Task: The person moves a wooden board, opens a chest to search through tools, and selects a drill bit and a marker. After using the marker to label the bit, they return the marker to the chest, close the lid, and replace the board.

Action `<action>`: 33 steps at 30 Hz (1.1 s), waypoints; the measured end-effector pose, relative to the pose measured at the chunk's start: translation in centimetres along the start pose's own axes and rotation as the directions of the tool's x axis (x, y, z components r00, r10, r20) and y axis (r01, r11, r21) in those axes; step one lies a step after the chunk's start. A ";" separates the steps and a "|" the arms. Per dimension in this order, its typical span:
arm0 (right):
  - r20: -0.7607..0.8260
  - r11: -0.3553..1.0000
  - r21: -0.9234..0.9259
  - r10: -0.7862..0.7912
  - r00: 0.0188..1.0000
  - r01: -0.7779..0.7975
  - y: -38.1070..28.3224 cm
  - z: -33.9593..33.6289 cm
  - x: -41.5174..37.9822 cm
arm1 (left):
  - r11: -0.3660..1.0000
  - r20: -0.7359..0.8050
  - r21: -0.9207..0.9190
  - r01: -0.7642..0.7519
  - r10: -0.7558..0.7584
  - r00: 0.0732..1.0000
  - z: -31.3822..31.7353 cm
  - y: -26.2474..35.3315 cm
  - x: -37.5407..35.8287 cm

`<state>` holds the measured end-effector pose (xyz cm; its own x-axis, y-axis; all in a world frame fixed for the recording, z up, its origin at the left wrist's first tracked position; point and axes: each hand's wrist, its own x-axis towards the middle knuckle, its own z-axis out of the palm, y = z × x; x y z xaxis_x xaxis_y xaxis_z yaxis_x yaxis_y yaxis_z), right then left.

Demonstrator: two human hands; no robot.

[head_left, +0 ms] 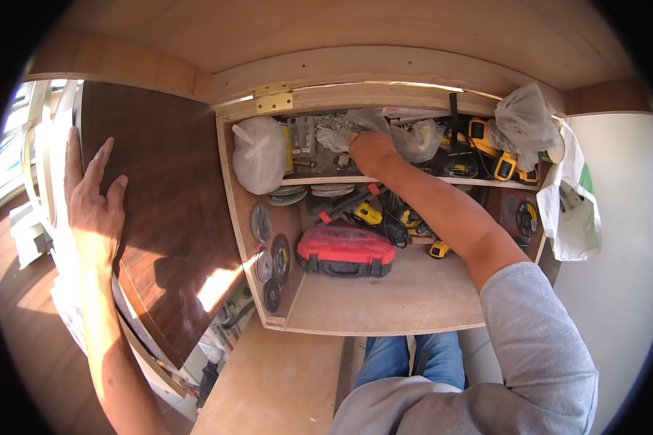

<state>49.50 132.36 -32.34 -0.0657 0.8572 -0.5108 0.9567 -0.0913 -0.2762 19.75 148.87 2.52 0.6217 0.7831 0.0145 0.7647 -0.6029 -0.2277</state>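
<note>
I look down into an open wooden cabinet (384,304). My left hand (91,199) lies flat with spread fingers on the dark brown cabinet door (170,210), which stands swung open to the left. My right hand (370,148) reaches onto the upper shelf (326,180) among clear plastic bags (355,123) of small hardware; its fingers are buried in the bags, so whether they grip anything is hidden. A white tied bag (260,154) sits at the shelf's left end.
The lower compartment holds a red tool case (345,250), yellow and black tools (384,217) and several cutting discs (272,264) leaning on the left wall. A brass hinge (273,98) sits at the top. White bags (569,196) hang at right. My jeans (413,359) show below.
</note>
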 end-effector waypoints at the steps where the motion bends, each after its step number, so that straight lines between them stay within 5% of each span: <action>1: 0.001 1.000 -0.006 -0.016 1.000 0.016 -0.1 -0.7 -0.1 | 1.000 -0.003 -0.001 0.003 -0.003 1.000 0.0 0.0 0.0; 7: -0.219 0.993 0.065 0.110 0.969 -0.098 2.2 -4.2 -0.9 | 1.000 -0.016 0.009 -0.014 0.014 1.000 0.2 -0.2 -0.1; 19: -0.248 0.995 0.091 -0.016 0.969 0.040 4.5 -5.5 -2.1 | 1.000 -0.008 0.005 -0.021 0.021 1.000 0.0 -0.2 0.0; 33: -0.250 0.963 0.270 0.085 0.964 -0.015 4.3 -5.0 -1.5 | 0.998 0.002 0.065 -0.006 0.006 1.000 0.0 -0.4 0.0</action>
<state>55.13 133.22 -28.74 0.0894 0.9458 -0.3123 0.8456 -0.2378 -0.4780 19.43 149.11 2.61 0.6263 0.7795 0.0116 0.7481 -0.5968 -0.2902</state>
